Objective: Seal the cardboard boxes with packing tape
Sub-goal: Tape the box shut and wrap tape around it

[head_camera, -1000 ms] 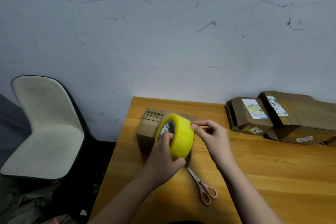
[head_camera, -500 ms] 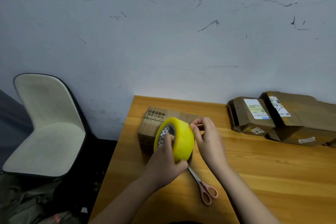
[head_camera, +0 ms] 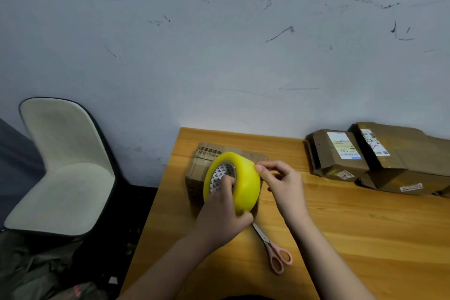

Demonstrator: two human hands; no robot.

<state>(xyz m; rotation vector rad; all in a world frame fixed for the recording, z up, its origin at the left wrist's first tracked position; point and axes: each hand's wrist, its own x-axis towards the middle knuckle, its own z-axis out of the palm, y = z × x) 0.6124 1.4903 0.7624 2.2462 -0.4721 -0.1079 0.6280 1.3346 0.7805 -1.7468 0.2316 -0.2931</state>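
Cardboard box [head_camera: 197, 172] sits at the table's [head_camera: 365, 238] 10 o'clock corner, mostly hidden behind the roll you hold over it. Off to 9 o'clock, beyond the table edge: pale shell chair [head_camera: 63, 165] against the wall. Your left hand [head_camera: 222, 218] grips the yellow tape roll [head_camera: 239, 181], fingers hooked into the core, thumb curled on the outer rim at its 6 o'clock. Your right hand [head_camera: 283, 185] meets the roll at its 3 o'clock edge, thumb and forefinger pinched together on the surface; whether they hold a loose tape end, you cannot tell. Pink-handled scissors [head_camera: 272, 248] lie flat at 6 o'clock of the roll, blades pointing under it. At the table's 2 o'clock, labelled boxes [head_camera: 379, 161] lie stacked against the wall.
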